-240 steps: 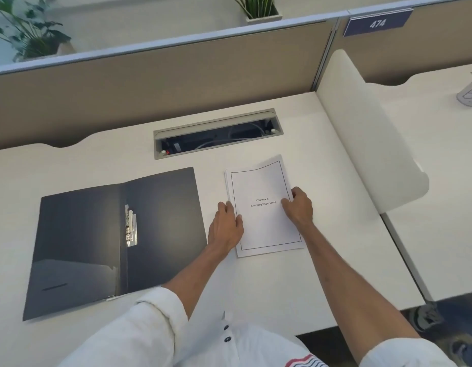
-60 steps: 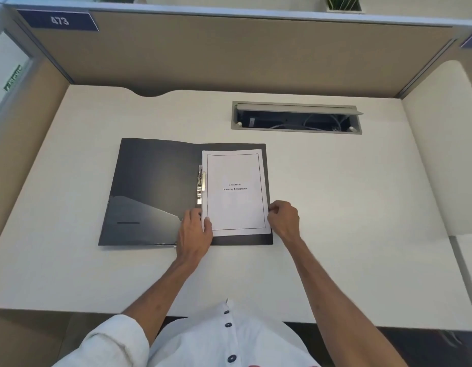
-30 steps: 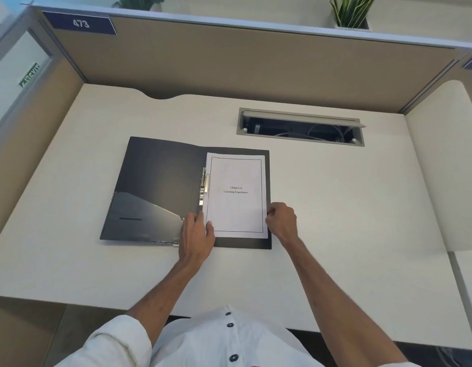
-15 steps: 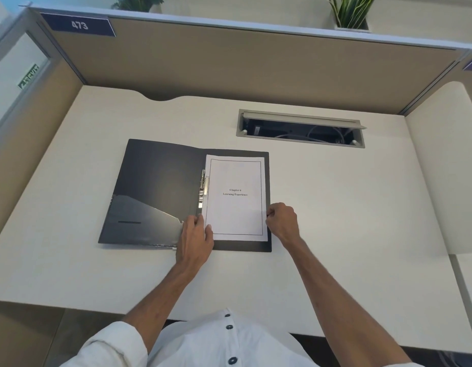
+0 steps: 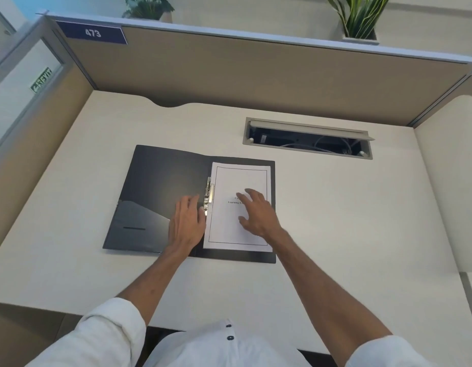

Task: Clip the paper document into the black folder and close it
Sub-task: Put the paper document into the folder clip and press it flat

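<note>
A black folder (image 5: pixel 160 197) lies open on a pale desk (image 5: pixel 335 221). The paper document (image 5: pixel 229 229) sits on its right half, beside the metal clip (image 5: pixel 208 193). The left hand (image 5: pixel 187 221) rests flat by the clip, gripping nothing; the right hand (image 5: pixel 256 213), fingers spread, presses on the paper.

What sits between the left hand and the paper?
In the head view, the folder's metal clip lies between left hand and paper.

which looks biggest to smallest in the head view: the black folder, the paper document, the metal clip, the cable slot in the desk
1. black folder, open flat
2. paper document, on the folder's right half
3. cable slot, though it lies farther from the camera, so its rank against the paper is unsure
4. metal clip, at the spine
</note>
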The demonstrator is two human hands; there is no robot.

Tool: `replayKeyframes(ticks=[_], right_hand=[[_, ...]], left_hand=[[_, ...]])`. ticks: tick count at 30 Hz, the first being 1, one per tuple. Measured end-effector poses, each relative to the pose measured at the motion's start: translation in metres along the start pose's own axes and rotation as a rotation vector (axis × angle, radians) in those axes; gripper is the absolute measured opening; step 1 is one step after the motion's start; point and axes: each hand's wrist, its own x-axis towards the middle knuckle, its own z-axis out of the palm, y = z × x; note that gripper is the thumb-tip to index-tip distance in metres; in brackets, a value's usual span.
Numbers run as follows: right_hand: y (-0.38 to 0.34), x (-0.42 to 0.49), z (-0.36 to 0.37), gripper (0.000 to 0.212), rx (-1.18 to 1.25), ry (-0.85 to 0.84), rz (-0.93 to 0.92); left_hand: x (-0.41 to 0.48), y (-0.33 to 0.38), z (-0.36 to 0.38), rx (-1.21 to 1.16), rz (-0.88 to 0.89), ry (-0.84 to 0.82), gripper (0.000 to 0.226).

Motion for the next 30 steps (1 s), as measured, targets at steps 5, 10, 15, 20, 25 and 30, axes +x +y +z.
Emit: replayKeyframes(ticks=[5, 10, 15, 20, 25, 30], right_hand=[[-0.004, 0.017, -0.003, 0.079, -0.063, -0.059, -0.031], [-0.006, 0.024, 0.001, 0.076, -0.077, -0.088, -0.023], [-0.003, 0.030, 0.004, 0.075, -0.093, -0.089, -0.026], [-0.001, 0.032, 0.006, 0.075, -0.086, -0.084, -0.024], [0.001, 0.032, 0.007, 0.075, -0.076, -0.077, -0.022], [0.001, 0.032, 0.007, 0.075, -0.067, -0.078, -0.018]], left_hand=[[0.020, -0.002, -0.004, 0.003, 0.061, -0.009, 0.037], [0.038, -0.002, -0.003, 0.012, 0.065, -0.018, 0.039], [0.063, 0.003, -0.001, 0.021, 0.089, -0.046, 0.043], [0.088, 0.006, -0.003, 0.057, 0.163, -0.140, 0.056], [0.099, 0.007, -0.002, 0.140, 0.218, -0.207, 0.058], [0.101, 0.009, -0.003, 0.125, 0.210, -0.195, 0.051]])
